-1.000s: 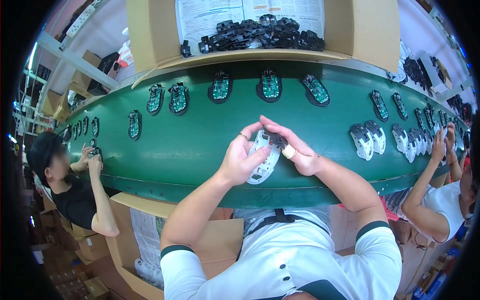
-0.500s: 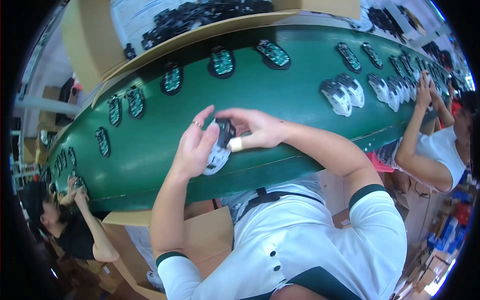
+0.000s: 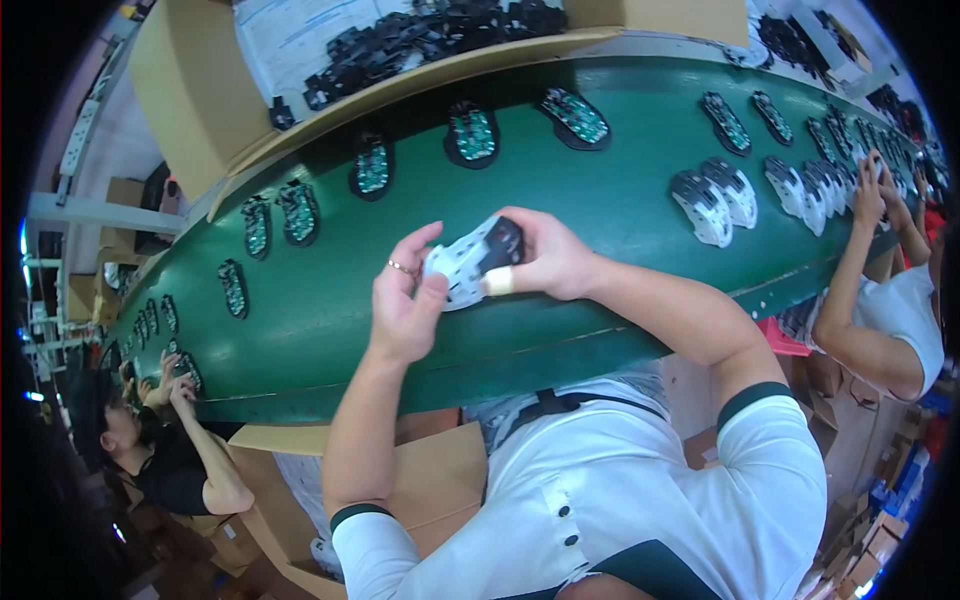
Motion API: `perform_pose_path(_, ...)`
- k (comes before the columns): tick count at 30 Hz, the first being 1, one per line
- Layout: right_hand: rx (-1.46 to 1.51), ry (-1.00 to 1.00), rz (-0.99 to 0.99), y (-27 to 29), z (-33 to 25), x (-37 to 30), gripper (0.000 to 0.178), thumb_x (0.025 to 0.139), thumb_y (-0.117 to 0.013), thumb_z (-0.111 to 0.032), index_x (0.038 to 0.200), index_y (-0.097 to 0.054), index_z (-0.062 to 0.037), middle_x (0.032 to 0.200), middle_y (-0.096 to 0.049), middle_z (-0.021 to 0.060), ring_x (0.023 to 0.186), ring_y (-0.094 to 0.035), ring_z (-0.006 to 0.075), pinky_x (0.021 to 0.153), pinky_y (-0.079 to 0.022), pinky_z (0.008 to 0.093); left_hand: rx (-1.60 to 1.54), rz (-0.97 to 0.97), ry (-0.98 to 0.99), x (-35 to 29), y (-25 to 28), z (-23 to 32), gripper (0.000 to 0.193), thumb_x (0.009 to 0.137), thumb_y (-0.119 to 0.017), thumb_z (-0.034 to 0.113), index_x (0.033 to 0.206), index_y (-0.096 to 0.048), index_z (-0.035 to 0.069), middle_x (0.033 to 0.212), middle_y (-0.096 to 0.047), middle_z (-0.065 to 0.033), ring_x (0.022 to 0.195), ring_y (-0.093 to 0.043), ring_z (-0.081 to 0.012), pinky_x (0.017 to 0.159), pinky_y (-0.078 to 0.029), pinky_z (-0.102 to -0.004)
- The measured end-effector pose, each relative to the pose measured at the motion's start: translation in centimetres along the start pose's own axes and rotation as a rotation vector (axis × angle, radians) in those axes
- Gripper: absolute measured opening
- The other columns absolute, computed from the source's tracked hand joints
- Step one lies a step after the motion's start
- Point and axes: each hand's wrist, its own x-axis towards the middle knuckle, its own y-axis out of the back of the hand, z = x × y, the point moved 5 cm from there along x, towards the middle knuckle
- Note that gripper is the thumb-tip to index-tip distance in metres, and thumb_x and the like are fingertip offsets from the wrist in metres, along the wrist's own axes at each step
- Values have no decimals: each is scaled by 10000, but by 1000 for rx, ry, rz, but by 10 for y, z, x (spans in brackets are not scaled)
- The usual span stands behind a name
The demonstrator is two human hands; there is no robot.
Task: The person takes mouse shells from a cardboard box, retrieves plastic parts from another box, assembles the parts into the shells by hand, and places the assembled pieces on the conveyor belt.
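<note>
Black part sits on the held shell; a heap of black parts lies loose in the box

In the head view, the white shell (image 3: 462,275) is raised between the person's two hands, over the near side of the green bench (image 3: 620,225), tilted with its dark end up and to the right. A black part (image 3: 503,243) covers that end, so putting the two together looks done or nearly so; whether it is fully seated or fastened cannot be told. The right hand (image 3: 553,258) is closed around the dark end, thumb below and fingers above. The left hand (image 3: 405,310) has its thumb against the white end, with its fingers loosely curled; how firmly it grips, if at all, is unclear.

To the right on the bench, a pair of overlapping white shells with dark ends (image 3: 705,210) and a further row beyond them seem to be at about the same stage. Circuit boards on black bases (image 3: 472,134) stand spaced along the far side, apart from the shells: none there is covered by one. Much appears left in the open cardboard box (image 3: 190,90) across the bench, where a heap of black parts (image 3: 420,50) lies, though they are too small to match surely with the fitted one.
</note>
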Motion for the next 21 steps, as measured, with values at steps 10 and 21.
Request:
perform_pose_path(10,591,-328,-295,-28,10,-4,510,919,-849,-209,1320,-590,-29,1194,-704,79,1114,-708,216,956,-623,383,-15,1,-468,-15,-17,30,352,1059,-613,272,1174,-648,-59,1228,-693,-255,1098,-699,-307,965,-555,-401)
perform_pose_path(21,522,-420,-207,-34,9,-13,453,876,-889,-216,1233,-650,-73,1093,-717,36,1003,-700,158,876,-606,329,308,53,-574,-18,-21,54,207,984,-659,137,1084,-687,-41,1029,-755,-216,917,-740,-314,828,-579,-378)
